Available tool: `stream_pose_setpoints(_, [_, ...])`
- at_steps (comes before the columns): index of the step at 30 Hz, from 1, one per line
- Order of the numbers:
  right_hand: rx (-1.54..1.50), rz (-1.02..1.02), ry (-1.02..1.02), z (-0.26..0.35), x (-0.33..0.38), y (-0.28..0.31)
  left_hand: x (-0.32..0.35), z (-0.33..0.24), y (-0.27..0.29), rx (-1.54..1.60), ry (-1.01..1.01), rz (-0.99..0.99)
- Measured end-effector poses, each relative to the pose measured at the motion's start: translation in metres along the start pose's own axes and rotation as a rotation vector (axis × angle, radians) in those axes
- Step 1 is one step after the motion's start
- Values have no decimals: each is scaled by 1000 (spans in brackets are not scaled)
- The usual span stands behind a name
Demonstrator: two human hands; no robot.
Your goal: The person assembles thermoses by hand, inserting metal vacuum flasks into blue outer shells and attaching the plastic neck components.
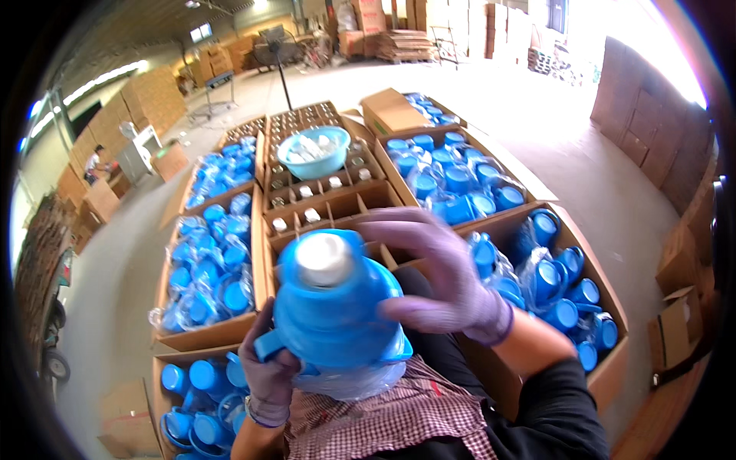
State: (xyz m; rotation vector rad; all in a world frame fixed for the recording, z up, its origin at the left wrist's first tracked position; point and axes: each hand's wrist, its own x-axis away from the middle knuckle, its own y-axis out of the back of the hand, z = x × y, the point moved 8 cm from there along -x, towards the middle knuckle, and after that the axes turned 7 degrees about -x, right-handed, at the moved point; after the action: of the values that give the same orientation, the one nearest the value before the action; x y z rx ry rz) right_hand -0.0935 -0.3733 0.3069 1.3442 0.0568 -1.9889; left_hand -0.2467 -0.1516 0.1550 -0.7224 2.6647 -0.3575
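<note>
A blue plastic thermos jug [337,307] with a white stopper [324,259] on top is held upright in front of my checked apron. My left hand [268,376], in a pale purple glove, grips it by the handle side, low on its left. To the jug's right hovers my gloved right hand [441,280], its fingers spread and slightly blurred, the thumb close to the jug's side. Clear plastic film [360,383] shows around the jug's lower part. Just beyond the jug stands a divided carton [337,205] with white-stoppered pieces in some cells.
Cartons of blue jugs stand at left [207,261], lower left [201,399] and right [552,284]. A light-blue basin [313,165] of white parts rests on the divided cartons. Farther back are a pedestal fan [276,50], stacked cardboard, and a person [96,162] at far left.
</note>
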Motion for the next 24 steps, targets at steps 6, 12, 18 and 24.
stream_pose_setpoints(6, [-181, -478, -682, -103, 169, 10, -27, -34, 60, 482, -65, -54])
stream_pose_setpoints(12, [195, -298, -2, -56, 110, -23, -44, -9, 56, 900, 54, -63])
stream_pose_setpoints(18, [418, -156, 154, -83, 101, -15, -44, 1, 47, 648, 22, -53])
stream_pose_setpoints(24, [584, -218, 291, -75, 99, -16, -51, -12, 30, 708, 66, 18])
